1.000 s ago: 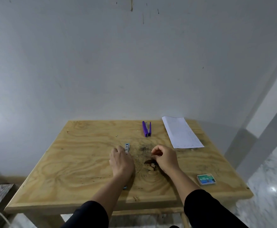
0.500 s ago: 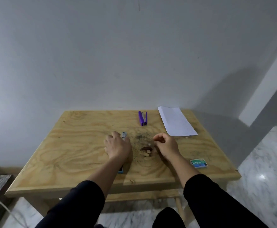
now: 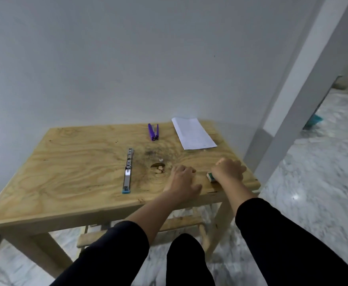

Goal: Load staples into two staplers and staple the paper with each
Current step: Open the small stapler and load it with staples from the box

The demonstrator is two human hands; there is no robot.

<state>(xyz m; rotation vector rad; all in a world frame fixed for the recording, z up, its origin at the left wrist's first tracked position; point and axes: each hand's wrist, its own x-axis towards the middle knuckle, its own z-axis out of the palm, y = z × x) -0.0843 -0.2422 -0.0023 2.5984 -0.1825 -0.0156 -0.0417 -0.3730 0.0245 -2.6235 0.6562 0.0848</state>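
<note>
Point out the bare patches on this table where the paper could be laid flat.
Widest free patch: the table's left half, left of the opened silver stapler. A smaller one lies along the back edge, left of the purple stapler. The right front corner is crowded: left hand, right hand, staple box.

The left half of the wooden table (image 3: 51,174) is left bare. Its middle is crossed lengthwise by the opened metal stapler (image 3: 127,172). Along the far edge the way is taken up by the purple stapler (image 3: 153,132) and the paper (image 3: 192,136). The near right corner is occupied by both hands and the staple box (image 3: 210,176).
</note>
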